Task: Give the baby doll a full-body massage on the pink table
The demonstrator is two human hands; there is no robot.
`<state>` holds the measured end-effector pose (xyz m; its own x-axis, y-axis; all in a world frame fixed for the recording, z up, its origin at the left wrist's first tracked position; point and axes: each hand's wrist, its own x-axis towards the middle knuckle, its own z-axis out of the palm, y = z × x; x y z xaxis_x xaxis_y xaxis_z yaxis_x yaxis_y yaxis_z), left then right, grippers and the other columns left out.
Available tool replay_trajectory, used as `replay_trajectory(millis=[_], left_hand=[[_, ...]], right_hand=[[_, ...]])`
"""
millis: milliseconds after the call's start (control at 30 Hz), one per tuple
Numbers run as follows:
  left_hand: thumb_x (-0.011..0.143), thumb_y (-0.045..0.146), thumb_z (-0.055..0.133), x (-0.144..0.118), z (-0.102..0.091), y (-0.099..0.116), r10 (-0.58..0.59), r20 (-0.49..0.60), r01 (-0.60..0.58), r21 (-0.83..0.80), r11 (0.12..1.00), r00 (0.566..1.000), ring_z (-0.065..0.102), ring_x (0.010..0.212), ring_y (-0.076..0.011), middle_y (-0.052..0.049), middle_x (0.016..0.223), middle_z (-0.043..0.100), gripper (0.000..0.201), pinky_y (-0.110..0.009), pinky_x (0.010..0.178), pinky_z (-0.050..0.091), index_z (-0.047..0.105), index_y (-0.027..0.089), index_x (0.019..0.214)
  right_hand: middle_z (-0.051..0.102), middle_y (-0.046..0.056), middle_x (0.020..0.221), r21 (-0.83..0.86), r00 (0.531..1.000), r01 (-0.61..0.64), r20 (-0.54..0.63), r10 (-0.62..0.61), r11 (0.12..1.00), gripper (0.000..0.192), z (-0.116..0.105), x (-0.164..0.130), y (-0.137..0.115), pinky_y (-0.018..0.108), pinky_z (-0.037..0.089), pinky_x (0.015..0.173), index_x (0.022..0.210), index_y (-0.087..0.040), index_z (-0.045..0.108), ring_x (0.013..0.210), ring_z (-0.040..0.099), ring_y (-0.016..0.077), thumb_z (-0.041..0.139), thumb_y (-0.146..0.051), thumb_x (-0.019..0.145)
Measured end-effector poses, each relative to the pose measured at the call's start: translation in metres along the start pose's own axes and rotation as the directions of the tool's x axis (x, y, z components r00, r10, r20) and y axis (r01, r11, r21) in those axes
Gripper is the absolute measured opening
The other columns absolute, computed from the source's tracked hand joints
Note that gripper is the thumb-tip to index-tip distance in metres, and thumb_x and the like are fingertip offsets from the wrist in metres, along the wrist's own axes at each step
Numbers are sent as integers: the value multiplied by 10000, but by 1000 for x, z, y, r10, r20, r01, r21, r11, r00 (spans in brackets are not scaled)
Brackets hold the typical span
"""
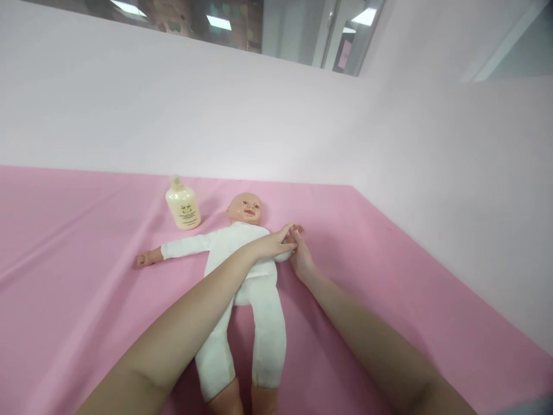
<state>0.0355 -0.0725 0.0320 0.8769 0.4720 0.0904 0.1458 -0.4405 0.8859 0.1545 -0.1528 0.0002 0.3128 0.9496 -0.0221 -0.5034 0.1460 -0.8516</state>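
A baby doll (239,235) with a white cloth body lies on its back on a pink sheet (367,259), its head toward the wall. My left hand (273,244) reaches across the doll's chest to its arm on the right side of the view. There, my right hand (302,256) meets it from the right. Both hands are closed around the doll's hand (297,229), which is mostly covered by my fingers. The doll's other arm (185,246) stretches out to the left. Near its head, a pale yellow pump bottle (184,204) stands upright.
A white wall (194,115) rises behind the pink surface, and another wall (466,190) borders it on the right. High on the back wall is a window (289,29) with reflected lights. Folds run through the sheet on the left.
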Motion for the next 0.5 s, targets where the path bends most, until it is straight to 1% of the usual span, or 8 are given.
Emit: replay_trajectory(millis=[133, 300, 500], left_hand=[[963, 397, 634, -1, 0, 2, -4, 9, 4, 10, 1000, 1000, 657, 1281, -266, -121, 1412, 661, 755, -393, 1122, 478, 313, 231, 1627], [961, 404, 634, -1, 0, 2, 5, 6, -5, 6, 1000, 1000, 653, 1286, -269, -128, 1429, 650, 756, -398, 1129, 471, 313, 224, 1622], [957, 392, 635, -1, 0, 3, 10, 11, -10, -6, 1000, 1000, 664, 1255, -251, -107, 1414, 656, 739, -374, 1098, 488, 329, 244, 1613]], right_hand=[[741, 1, 1319, -2, 1000, -14, 2, 14, 1000, 440, 0, 0, 0, 421, 422, 1261, 1191, -307, 716, 1436, 577, 240, 736, -597, 860], [723, -1, 1364, 5, 1000, -11, 3, 10, 1000, 464, 0, 0, 0, 412, 391, 1283, 1196, -307, 714, 1467, 548, 238, 739, -614, 849], [758, -1, 1256, -9, 1000, -22, -2, 22, 1000, 421, 0, 0, -1, 432, 432, 1250, 1151, -307, 714, 1417, 588, 252, 738, -601, 850]])
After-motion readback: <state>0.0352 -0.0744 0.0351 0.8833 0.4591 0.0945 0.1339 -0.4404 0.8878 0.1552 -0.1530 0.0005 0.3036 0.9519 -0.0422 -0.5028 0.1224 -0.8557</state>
